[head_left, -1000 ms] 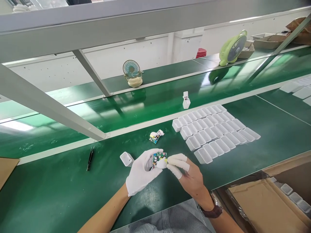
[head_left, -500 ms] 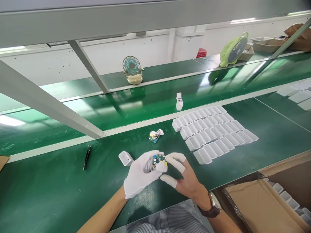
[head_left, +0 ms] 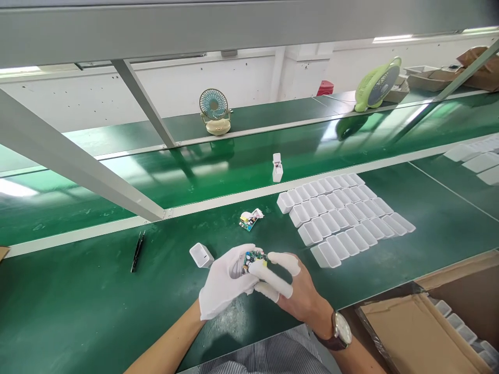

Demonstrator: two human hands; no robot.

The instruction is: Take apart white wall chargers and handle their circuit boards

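Observation:
A small circuit board (head_left: 253, 256) with green, blue and yellow parts is held in my white-gloved left hand (head_left: 228, 278), fingers curled round it. My right hand (head_left: 298, 283) wears white finger covers and closes on the board's right side, one finger lying over its front and hiding part of it. Just left of my left hand, an open white plastic case (head_left: 201, 255) lies on its side. Beyond my hands a second circuit board (head_left: 250, 219), with a white piece attached, rests on the green bench.
Rows of white cases (head_left: 343, 213) stand to the right. Black tweezers (head_left: 138, 252) lie at left. A white case with its lid up (head_left: 277, 168) sits on the green conveyor belt (head_left: 218, 182). A cardboard box (head_left: 421, 332) holding cases is at lower right. A slanted metal post (head_left: 86, 156) rises at left.
My right hand has moved in to the left, its fingers now reaching over the circuit board. On the belt, the white case has shifted left. My left hand keeps its hold.

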